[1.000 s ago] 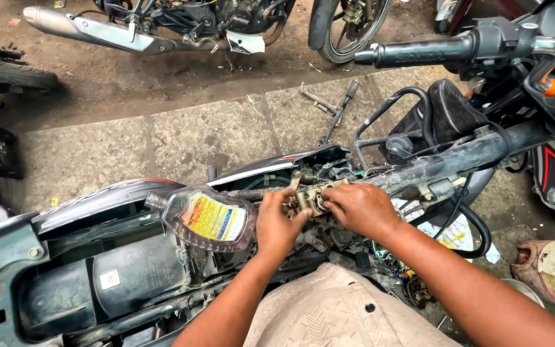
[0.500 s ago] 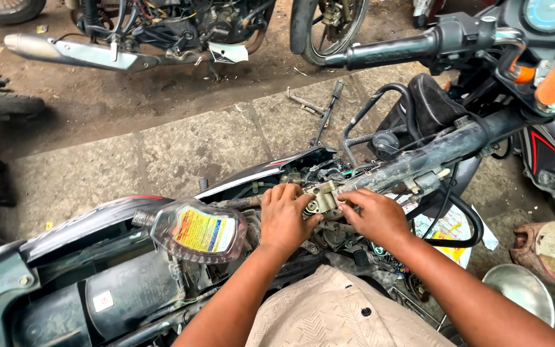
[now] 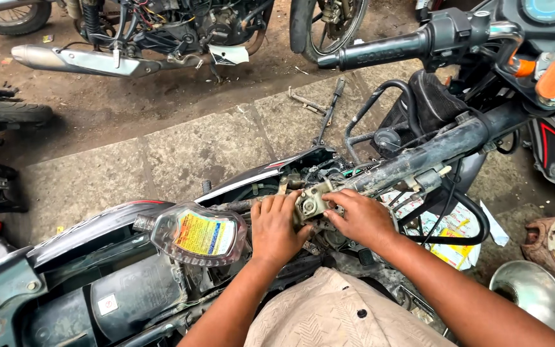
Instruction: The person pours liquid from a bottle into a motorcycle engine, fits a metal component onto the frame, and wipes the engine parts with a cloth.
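Both hands work at the centre of the stripped motorcycle frame (image 3: 431,151), just behind the steering head. The left hand (image 3: 277,228) and right hand (image 3: 358,218) close around a small metal carburettor body (image 3: 309,204) from opposite sides, fingers curled and pinching it, which steadies it over the engine bay. Whether it is seated on its mount cannot be determined. A clear plastic bottle (image 3: 194,234) lies on the frame beside the left hand, within reach.
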